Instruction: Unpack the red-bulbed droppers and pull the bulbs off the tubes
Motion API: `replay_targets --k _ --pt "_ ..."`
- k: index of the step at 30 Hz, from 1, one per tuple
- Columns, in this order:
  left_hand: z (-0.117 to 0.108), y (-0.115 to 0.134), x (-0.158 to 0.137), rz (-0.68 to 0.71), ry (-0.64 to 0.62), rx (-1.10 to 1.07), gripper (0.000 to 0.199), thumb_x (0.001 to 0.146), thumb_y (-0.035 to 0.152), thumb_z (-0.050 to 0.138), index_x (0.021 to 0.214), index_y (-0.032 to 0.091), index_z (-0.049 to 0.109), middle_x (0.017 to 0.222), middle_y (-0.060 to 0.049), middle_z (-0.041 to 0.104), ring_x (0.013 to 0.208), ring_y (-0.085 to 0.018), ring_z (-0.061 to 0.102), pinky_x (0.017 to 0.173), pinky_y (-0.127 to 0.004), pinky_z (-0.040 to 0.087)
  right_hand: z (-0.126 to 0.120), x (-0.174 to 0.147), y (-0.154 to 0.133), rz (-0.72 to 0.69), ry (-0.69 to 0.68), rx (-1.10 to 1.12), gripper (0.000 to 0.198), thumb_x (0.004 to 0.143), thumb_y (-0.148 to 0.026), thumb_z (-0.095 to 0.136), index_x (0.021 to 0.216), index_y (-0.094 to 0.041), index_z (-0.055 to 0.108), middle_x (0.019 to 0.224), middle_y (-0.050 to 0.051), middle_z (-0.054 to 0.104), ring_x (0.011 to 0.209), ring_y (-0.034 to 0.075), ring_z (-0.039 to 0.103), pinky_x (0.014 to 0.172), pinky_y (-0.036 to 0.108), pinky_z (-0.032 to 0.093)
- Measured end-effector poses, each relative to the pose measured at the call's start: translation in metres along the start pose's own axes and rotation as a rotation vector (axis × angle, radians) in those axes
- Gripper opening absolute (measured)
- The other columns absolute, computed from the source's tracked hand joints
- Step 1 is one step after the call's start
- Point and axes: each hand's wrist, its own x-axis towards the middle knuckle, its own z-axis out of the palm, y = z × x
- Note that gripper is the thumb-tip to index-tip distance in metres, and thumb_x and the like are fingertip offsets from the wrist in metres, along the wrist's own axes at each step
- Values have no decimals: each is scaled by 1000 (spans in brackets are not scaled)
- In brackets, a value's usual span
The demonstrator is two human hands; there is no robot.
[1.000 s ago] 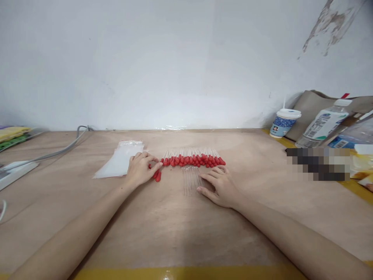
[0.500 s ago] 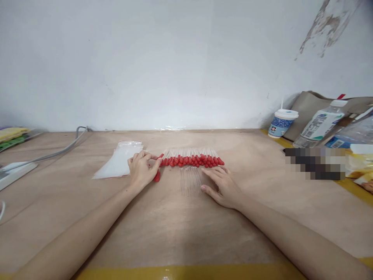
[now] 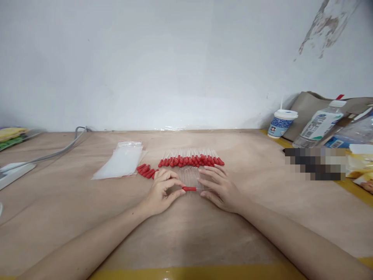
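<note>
Now that your left hand [image 3: 166, 191] has moved from the loose bulbs [image 3: 144, 169] at ten o'clock to centre, it pinches a red bulb [image 3: 190, 189] facing a clear tube [image 3: 199, 189] pinched by your right hand [image 3: 223, 189]; both seem aligned, the red-tipped row [image 3: 190, 160] at twelve.

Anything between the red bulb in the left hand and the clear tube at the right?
Nothing visible: the red bulb in the left hand lines up with the clear tube at the right hand. I can't tell whether they touch.
</note>
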Motion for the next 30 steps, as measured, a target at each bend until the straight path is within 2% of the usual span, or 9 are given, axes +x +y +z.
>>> replay_targets --k 3,5,8,10,15,21,25,30 --pt "1 2 0 23 -19 3 14 80 33 57 84 22 64 86 -3 59 81 -18 51 76 -35 37 2 0 -1 -19 0 27 18 84 -32 51 94 -23 64 108 6 62 110 21 48 97 46 33" --pt "2 3 1 40 -22 13 16 81 32 56 91 22 63 92 -4 60 87 -19 52 80 -37 38 3 0 -2 -30 4 40 17 84 -30 51 92 -23 65 103 5 64 107 21 50 96 45 34" --pt "6 7 3 104 -24 38 36 78 34 58 112 21 55 110 -7 58 102 -22 50 91 -39 37 3 1 -4 -37 15 44 16 84 -29 52 92 -22 65 101 5 64 105 21 51 95 45 34" --pt "11 9 4 175 -35 64 43 77 37 60 117 20 52 115 -8 58 108 -22 49 94 -39 37 4 2 -5 -41 18 43 16 83 -28 52 92 -22 65 102 5 64 105 21 50 95 45 35" --pt "20 9 6 340 41 155 22 84 27 53 103 20 60 103 -4 66 102 -19 57 94 -40 39 8 3 -10 -60 1 43 18 84 -28 51 94 -21 64 102 3 65 105 20 50 96 44 33" --pt "22 8 7 445 66 216 23 85 22 53 107 15 57 105 -5 66 106 -19 56 99 -42 38 12 2 -12 -74 66 59 16 85 -26 52 94 -19 62 93 2 68 100 19 54 97 43 32" --pt "22 9 6 469 47 243 20 85 19 52 103 15 58 105 -5 66 108 -18 56 102 -44 35 12 2 -14 -101 71 75 14 85 -20 50 92 -18 62 91 2 69 99 17 56 96 42 34" --pt "19 13 5 467 40 244 15 84 17 53 97 14 60 101 -6 67 106 -18 57 105 -45 31 12 2 -14 -161 95 73 11 83 -17 51 88 -17 61 93 4 68 96 16 58 84 32 45"
